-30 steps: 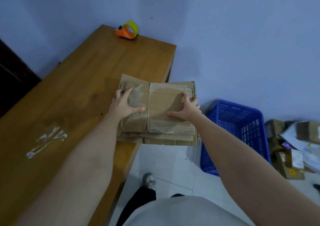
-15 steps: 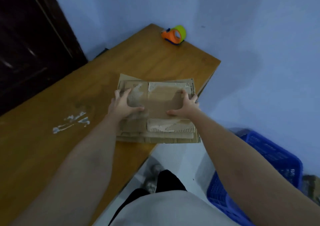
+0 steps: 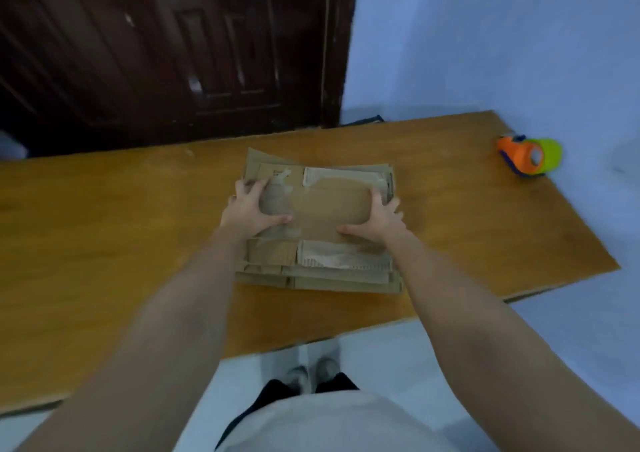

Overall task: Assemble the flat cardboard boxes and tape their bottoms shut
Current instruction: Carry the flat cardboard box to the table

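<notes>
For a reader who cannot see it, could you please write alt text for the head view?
Two bare hands, left hand and right hand, hold a stack of flattened cardboard boxes by its sides on a wooden table. An orange-and-green tape dispenser sits at the table's far right.

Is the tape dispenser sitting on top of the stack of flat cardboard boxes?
No, the tape dispenser sits apart on the table, far right of the stack of flat cardboard boxes under both hands.

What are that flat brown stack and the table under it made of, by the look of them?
The stack of flat boxes looks like matte corrugated cardboard: ribbed, torn patches show where old tape came off. The table looks like varnished wood or wood veneer: warm brown with a soft sheen, though which one is unclear.
</notes>
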The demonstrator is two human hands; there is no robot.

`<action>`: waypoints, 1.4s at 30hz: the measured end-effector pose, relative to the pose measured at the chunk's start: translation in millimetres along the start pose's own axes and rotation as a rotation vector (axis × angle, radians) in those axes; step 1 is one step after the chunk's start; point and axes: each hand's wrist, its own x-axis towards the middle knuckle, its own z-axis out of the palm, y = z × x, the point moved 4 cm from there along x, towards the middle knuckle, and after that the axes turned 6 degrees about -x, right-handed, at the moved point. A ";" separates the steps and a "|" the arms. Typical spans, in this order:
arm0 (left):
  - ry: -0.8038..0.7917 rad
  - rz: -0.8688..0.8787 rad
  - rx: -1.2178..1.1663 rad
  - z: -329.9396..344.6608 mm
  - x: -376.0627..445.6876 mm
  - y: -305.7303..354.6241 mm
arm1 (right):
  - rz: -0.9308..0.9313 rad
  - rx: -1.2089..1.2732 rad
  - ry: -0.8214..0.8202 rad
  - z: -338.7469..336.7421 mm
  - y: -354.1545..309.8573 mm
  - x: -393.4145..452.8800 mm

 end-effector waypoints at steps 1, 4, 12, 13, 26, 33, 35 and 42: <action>0.010 -0.035 -0.003 -5.4 -5.5 -12.6 | -0.036 -0.006 -0.011 6.2 -12.0 1.2; 0.070 -0.157 -0.009 -25.5 -27.8 -58.2 | -0.156 -0.024 -0.066 31.0 -53.3 -0.1; 0.139 -0.366 0.023 -58.9 -97.4 -149.2 | -0.295 -0.087 -0.192 94.3 -135.7 -26.2; 0.146 -0.373 0.019 -62.4 -104.1 -159.9 | -0.306 -0.095 -0.196 101.0 -145.6 -30.3; 0.048 -0.372 -0.004 -101.5 -130.4 -272.2 | -0.208 -0.117 -0.199 179.4 -218.1 -77.7; -0.075 -0.444 -0.003 -89.4 -129.9 -285.2 | -0.208 -0.210 -0.198 195.1 -224.1 -83.1; -0.096 -0.478 0.060 -83.1 -131.6 -284.7 | -0.225 -0.250 -0.194 197.1 -227.1 -83.9; 0.072 -0.578 0.099 -93.5 -128.4 -273.5 | -0.203 -0.254 -0.048 186.3 -228.4 -84.7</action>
